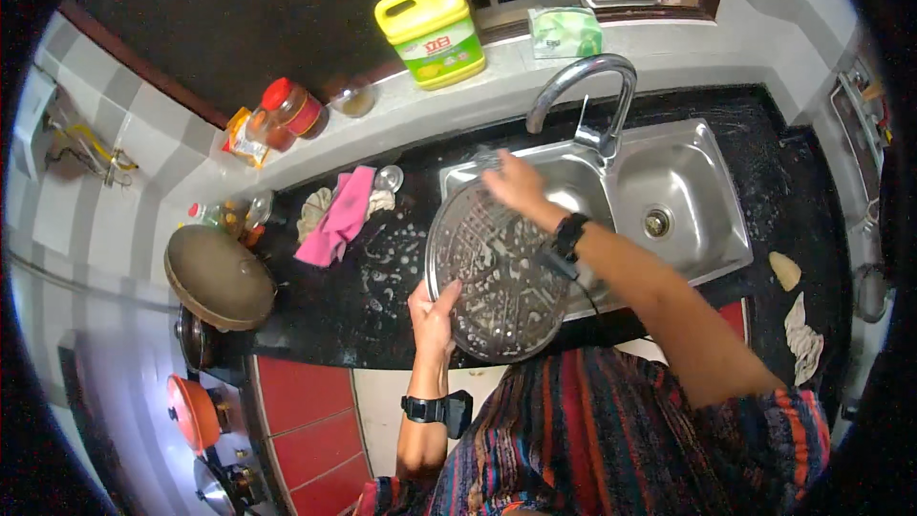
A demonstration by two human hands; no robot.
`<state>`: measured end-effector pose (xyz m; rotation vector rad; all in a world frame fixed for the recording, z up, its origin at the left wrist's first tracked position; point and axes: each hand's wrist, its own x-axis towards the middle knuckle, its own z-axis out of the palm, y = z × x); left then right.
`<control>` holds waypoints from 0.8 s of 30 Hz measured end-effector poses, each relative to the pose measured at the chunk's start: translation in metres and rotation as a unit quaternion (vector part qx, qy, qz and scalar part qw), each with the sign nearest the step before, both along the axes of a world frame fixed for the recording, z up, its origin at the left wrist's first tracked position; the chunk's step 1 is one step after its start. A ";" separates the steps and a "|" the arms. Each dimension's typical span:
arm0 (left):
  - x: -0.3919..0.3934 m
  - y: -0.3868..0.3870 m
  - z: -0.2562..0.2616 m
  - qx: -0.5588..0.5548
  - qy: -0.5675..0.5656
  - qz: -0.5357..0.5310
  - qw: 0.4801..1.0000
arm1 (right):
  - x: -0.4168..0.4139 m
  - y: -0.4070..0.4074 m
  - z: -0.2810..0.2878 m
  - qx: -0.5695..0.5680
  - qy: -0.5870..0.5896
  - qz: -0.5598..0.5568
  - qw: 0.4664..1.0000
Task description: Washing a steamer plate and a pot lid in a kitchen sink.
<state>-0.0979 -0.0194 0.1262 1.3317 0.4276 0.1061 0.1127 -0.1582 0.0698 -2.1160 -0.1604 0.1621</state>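
Observation:
My left hand grips the near-left rim of a large round metal tray. Its thumb lies on the upper face. The tray is tilted over the near side of the left sink basin, and its patterned face is wet, with patches of foam. At the tray's far edge is my right hand, blurred, with a silvery scrubber, probably steel wool, at its fingers. The chrome faucet arches beyond this hand; no water shows at its spout.
Left on the black counter lie a pink cloth and a wok. The ledge holds a yellow detergent jug, a green box and a red-lidded jar. Right are another basin and a crumpled rag.

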 end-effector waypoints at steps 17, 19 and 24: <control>0.017 0.049 -0.032 0.098 0.033 -0.072 0.992 | -0.004 -0.019 0.012 -0.056 -0.084 0.070 0.992; 0.024 0.041 -0.041 0.140 0.024 -0.116 0.983 | -0.016 -0.011 0.017 -0.110 -0.168 0.078 0.976; 0.019 0.037 -0.054 0.061 0.010 -0.130 0.990 | -0.026 0.000 0.025 -0.145 -0.166 0.104 0.970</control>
